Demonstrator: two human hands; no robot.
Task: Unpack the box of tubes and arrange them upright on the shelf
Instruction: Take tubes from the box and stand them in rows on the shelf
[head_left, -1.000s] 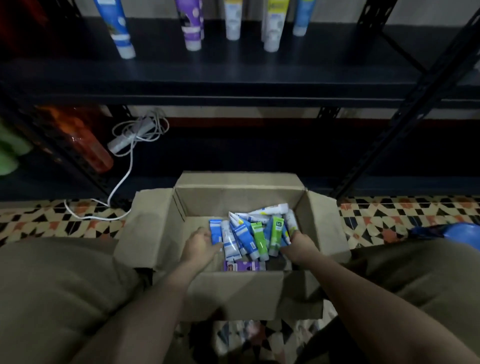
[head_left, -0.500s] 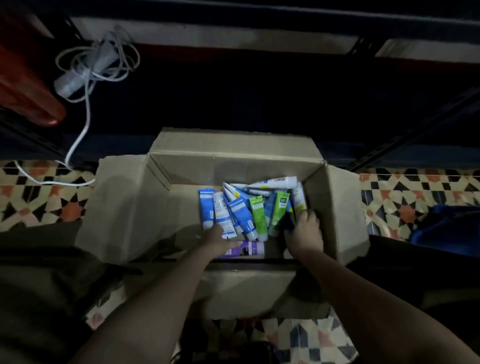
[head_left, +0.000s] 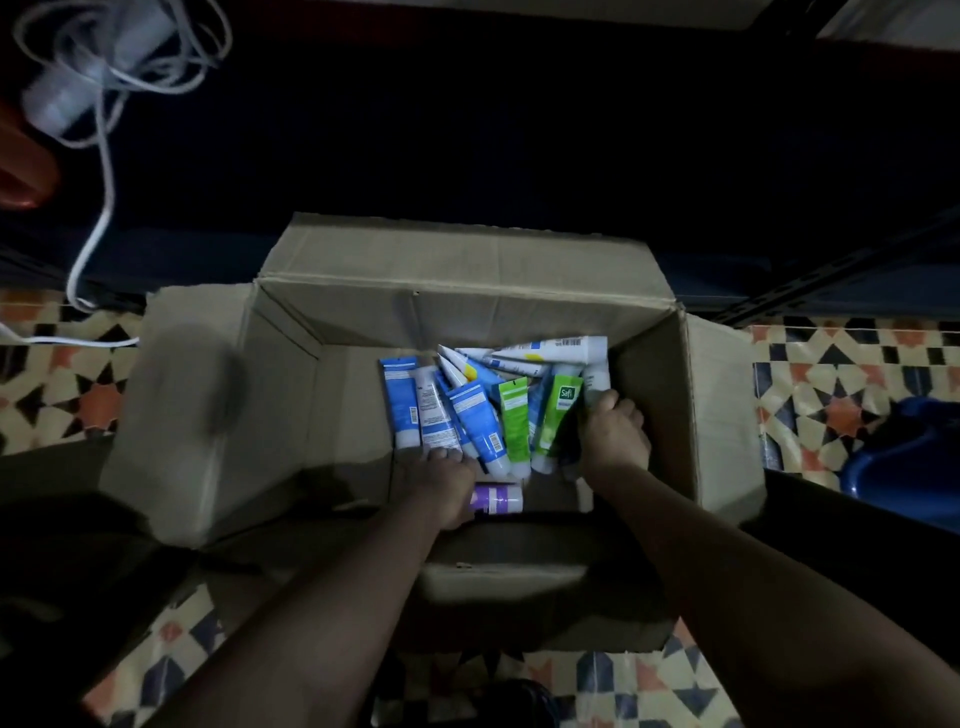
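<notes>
Open brown cardboard box (head_left: 467, 291) sits on the patterned tile floor (head_left: 831, 374), all four flaps folded out, just in front of the dark low shelf (head_left: 467, 130). Inside, on the box bottom toward the right, lies a loose pile of plastic tubes (head_left: 493, 405), all on their sides, none upright. From left: blue tube with white cap (head_left: 400, 400), white tube with blue print (head_left: 434, 410), another blue-and-white tube with barcode (head_left: 480, 421), lime green tube (head_left: 514, 421), green tube with white label (head_left: 558, 410). A long white tube with barcode (head_left: 550, 348) lies crosswise at the far side of the pile. A purple tube with white cap (head_left: 496, 498) lies alone at the near wall of the box.

Left hand (head_left: 441, 486) is down in the box at the near ends of the blue and white tubes, fingertips touching them, palm side partly covering the purple tube; fingers curled, but whether it really grips anything cannot tell. Right hand (head_left: 613, 436) at the right side of the pile, fingers curled round a pale white tube (head_left: 596, 379) standing against the right wall.

Coiled white cable with power strip (head_left: 104, 67) lies on the shelf far left, its cord running down to the floor. Blue plastic object (head_left: 904, 467) at the right edge, partly cut off.
</notes>
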